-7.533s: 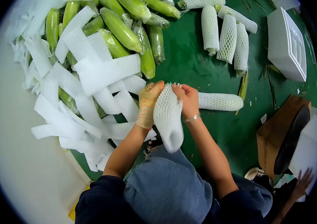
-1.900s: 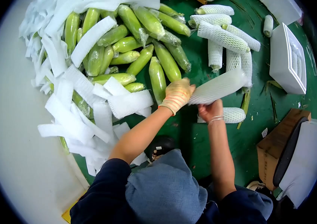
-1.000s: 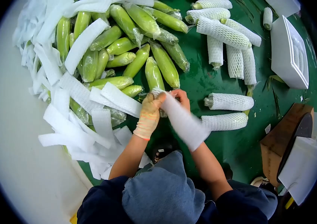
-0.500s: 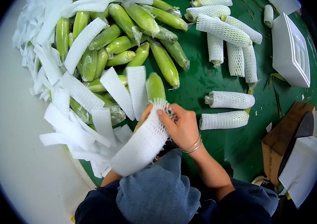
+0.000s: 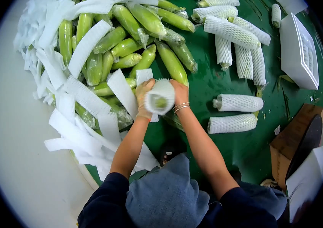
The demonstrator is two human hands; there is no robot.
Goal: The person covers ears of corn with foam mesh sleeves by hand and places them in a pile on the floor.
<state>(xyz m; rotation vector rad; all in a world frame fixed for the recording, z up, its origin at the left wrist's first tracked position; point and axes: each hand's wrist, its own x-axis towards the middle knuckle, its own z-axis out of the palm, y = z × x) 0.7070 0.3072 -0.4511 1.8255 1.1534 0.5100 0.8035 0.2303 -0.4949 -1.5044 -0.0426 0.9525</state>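
Observation:
My left hand (image 5: pixel 144 95) and my right hand (image 5: pixel 180 92) are closed on either side of a white foam net sleeve (image 5: pixel 163 89). Its round end faces me, and the pale green end of an ear of corn (image 5: pixel 161 102) shows inside, slightly blurred. The far end of the sleeve is hidden from view. Just beyond my hands lies a heap of green ears of corn (image 5: pixel 173 64) in clear plastic film. Loose, flat foam sleeves (image 5: pixel 122 90) lie beside my left hand.
Several sleeved ears (image 5: pixel 231 32) are stacked at the back right, and two more (image 5: pixel 233 124) lie nearer. A white foam box (image 5: pixel 296 57) and a brown cardboard box (image 5: pixel 288 144) stand on the right. More foam sleeves (image 5: pixel 70 125) cover the left side.
The sleeve has slid over the ear of corn, which stuck out of it before. Both hands have moved forward, and the sleeve's near end has swung up towards me.

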